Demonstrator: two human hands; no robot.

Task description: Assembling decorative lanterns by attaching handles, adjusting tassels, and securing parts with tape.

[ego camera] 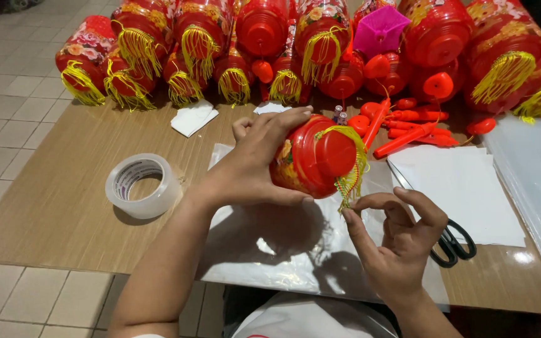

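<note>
Lantern (311, 156) looks light, thin plastic; our left hand (258, 159) cups its body while our right hand (396, 235) pinches the soft yellow fringe (352, 181).

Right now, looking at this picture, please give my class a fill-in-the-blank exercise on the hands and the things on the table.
1. The left hand holds a red ____ above the table.
2. The right hand pinches its yellow ____.
3. The roll of clear tape lies to the ____ of the left hand.
4. The black-handled ____ lie partly under white paper.

Missing words: lantern; tassel; left; scissors
</note>
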